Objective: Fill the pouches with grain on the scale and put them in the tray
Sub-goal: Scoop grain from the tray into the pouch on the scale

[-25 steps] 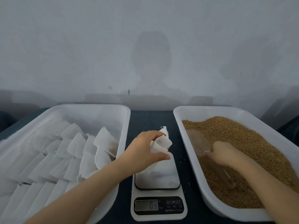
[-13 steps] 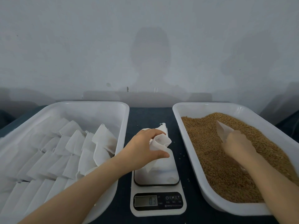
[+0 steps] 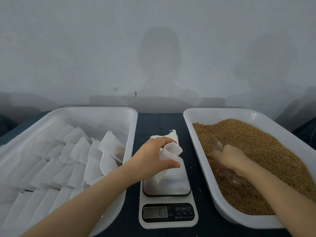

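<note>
A white digital scale [image 3: 168,214] sits between two trays, its display reading 03. On its platform stands a white mesh pouch [image 3: 171,152], and my left hand [image 3: 152,159] pinches its rim so the mouth stays open. The right tray [image 3: 201,154] holds brown grain [image 3: 266,151]. There my right hand [image 3: 229,159] grips a clear plastic scoop [image 3: 216,144], whose bowl is pushed into the grain and looks blurred. The left tray [image 3: 131,134] holds several white pouches [image 3: 82,151] laid in rows.
The trays and scale rest on a dark blue tabletop [image 3: 159,124] against a pale wall. A few loose grains [image 3: 193,163] lie on the tabletop beside the scale.
My right hand with the scoop swung from the tray's middle back toward its left side and down into the grain. My left hand kept holding the pouch on the scale.
</note>
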`<state>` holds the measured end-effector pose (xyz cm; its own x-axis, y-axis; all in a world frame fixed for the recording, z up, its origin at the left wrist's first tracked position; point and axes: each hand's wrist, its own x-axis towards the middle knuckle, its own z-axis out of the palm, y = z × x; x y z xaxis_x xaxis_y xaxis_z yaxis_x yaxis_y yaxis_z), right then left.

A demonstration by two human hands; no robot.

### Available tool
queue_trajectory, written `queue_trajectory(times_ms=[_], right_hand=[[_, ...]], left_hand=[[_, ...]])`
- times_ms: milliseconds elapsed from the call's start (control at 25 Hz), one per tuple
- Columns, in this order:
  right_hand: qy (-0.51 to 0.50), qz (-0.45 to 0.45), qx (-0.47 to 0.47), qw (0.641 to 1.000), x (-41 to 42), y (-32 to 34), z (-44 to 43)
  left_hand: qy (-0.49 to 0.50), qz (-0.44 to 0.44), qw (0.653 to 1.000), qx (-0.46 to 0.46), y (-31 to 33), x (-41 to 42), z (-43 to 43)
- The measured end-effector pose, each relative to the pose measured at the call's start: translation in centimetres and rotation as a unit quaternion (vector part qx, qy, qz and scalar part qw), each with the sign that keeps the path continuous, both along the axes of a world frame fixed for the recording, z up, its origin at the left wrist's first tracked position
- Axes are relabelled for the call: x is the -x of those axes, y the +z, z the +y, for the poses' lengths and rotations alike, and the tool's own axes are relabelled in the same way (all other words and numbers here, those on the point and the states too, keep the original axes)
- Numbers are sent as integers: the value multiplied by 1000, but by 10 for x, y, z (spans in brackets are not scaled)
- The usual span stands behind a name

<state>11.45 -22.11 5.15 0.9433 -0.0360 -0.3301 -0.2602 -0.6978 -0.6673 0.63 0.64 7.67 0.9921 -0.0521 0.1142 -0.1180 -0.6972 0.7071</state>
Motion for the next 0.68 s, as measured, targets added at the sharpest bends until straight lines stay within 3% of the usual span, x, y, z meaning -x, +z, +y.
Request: queue_trajectory(times_ms=[160, 280, 520, 680], right_hand=[[-41, 9, -123, 992, 1, 9, 0], [-54, 21, -164, 985, 4, 18, -4], [-9, -63, 17, 998, 8, 16, -7], [37, -101, 46, 993, 10, 21, -9]], left_hand=[[-7, 7, 1000, 6, -1, 0, 1], [-7, 9, 1000, 8, -1, 0, 1], [-5, 18, 1000, 12, -2, -1, 2], [-3, 26, 999, 34, -3, -2, 5]])
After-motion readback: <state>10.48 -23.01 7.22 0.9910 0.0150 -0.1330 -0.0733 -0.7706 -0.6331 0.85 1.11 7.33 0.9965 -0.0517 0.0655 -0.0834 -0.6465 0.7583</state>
